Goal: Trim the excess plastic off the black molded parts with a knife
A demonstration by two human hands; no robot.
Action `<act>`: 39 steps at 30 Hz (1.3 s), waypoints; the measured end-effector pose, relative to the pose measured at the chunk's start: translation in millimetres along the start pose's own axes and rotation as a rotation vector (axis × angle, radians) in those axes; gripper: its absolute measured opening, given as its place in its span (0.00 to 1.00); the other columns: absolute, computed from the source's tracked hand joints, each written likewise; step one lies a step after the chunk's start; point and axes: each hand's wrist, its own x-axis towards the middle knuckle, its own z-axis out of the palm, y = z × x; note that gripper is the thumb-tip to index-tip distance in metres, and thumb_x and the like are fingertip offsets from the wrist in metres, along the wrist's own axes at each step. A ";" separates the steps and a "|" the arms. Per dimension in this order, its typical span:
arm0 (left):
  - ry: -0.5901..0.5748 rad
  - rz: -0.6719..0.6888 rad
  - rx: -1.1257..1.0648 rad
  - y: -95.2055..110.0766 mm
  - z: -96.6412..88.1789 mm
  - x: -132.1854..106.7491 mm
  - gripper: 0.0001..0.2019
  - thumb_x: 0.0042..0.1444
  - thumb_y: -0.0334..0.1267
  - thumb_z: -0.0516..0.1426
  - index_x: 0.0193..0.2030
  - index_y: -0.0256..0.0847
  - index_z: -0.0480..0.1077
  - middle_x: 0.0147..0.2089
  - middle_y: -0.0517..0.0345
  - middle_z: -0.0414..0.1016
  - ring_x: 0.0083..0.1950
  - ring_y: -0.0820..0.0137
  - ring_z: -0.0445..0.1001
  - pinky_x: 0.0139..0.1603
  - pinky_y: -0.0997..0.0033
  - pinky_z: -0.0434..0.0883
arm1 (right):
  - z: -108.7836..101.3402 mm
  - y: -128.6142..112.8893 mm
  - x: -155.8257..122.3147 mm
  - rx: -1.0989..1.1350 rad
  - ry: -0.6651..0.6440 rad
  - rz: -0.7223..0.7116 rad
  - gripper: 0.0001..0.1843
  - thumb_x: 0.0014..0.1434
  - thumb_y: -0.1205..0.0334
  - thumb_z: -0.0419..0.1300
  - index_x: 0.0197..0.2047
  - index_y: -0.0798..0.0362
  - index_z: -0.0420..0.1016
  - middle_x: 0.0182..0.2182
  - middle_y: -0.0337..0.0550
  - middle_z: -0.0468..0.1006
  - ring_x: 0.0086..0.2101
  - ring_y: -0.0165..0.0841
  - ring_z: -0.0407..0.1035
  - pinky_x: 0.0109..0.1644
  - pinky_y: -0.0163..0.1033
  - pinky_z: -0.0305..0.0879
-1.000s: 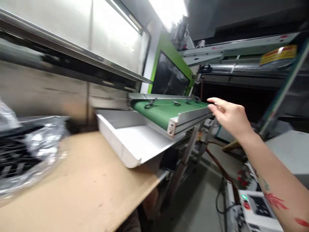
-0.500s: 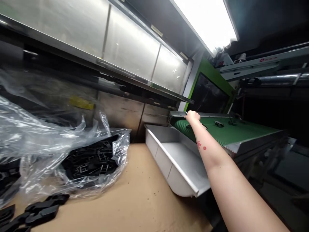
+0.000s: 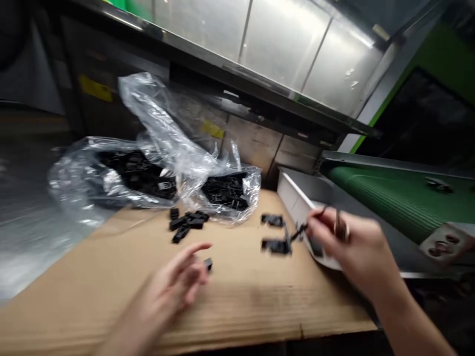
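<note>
Fingers [image 3: 315,222] of the right hand [image 3: 356,247] pinch a thin black plastic part [image 3: 300,231], blurred; fingers [image 3: 193,247] of the left hand [image 3: 170,282] spread just beside a black plastic clip [image 3: 208,264].
A slip could drop the part into the white tray [image 3: 293,198] at the cardboard-topped desk's [image 3: 230,306] right edge, where room is tight; more clips [image 3: 187,222] lie farther left, near the clear plastic bag [image 3: 159,143].

Bagged parts [image 3: 137,173] sit behind loose ones [image 3: 187,223] on cardboard [image 3: 237,306], conveyor [image 3: 401,198] at right.

Left hand [image 3: 174,279] open and slightly curled, right hand [image 3: 351,249] seemingly pinching, motion-blurred
</note>
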 end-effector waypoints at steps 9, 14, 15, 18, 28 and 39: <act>-0.259 -0.186 0.129 30.9 25.7 -12.3 0.12 0.59 0.44 0.47 0.35 0.40 0.66 0.28 0.58 0.73 0.29 0.68 0.73 0.30 0.75 0.67 | 63.7 -70.5 -87.4 0.400 -0.018 -0.223 0.12 0.55 0.76 0.53 0.41 0.56 0.69 0.27 0.43 0.77 0.27 0.30 0.73 0.32 0.31 0.69; -0.158 -0.153 0.448 15.8 -4.5 -6.1 0.12 0.59 0.43 0.47 0.37 0.43 0.69 0.32 0.57 0.77 0.31 0.64 0.75 0.33 0.69 0.67 | 66.5 -50.7 -74.4 0.447 -0.041 -0.149 0.06 0.56 0.71 0.54 0.34 0.52 0.70 0.25 0.38 0.78 0.24 0.28 0.73 0.28 0.28 0.69; -0.127 -0.150 0.517 9.1 -12.7 -2.9 0.13 0.59 0.44 0.47 0.39 0.42 0.69 0.33 0.54 0.77 0.33 0.61 0.74 0.34 0.66 0.67 | 66.1 -43.9 -71.8 0.444 -0.037 -0.127 0.05 0.56 0.70 0.55 0.32 0.52 0.70 0.24 0.36 0.77 0.22 0.27 0.73 0.26 0.26 0.68; -0.070 -0.090 0.683 -11.3 -32.0 6.6 0.15 0.56 0.44 0.49 0.42 0.42 0.73 0.40 0.47 0.75 0.43 0.51 0.71 0.44 0.50 0.64 | 66.4 -26.2 -67.7 0.403 -0.012 -0.097 0.05 0.55 0.70 0.58 0.30 0.51 0.70 0.23 0.35 0.78 0.20 0.26 0.72 0.23 0.26 0.67; -0.142 0.039 0.335 19.0 4.2 -3.7 0.25 0.57 0.50 0.51 0.60 0.45 0.58 0.33 0.57 0.71 0.29 0.68 0.70 0.30 0.71 0.67 | 51.0 -25.4 -78.3 0.299 0.068 -0.079 0.08 0.54 0.74 0.59 0.37 0.53 0.69 0.27 0.38 0.78 0.24 0.27 0.73 0.30 0.28 0.69; -0.400 -0.251 0.025 25.4 58.7 -3.4 0.09 0.56 0.41 0.54 0.30 0.40 0.71 0.27 0.60 0.74 0.28 0.69 0.72 0.26 0.76 0.67 | 55.5 -18.6 -94.6 0.052 0.085 -0.219 0.11 0.55 0.72 0.57 0.44 0.58 0.69 0.30 0.44 0.80 0.29 0.30 0.74 0.34 0.33 0.70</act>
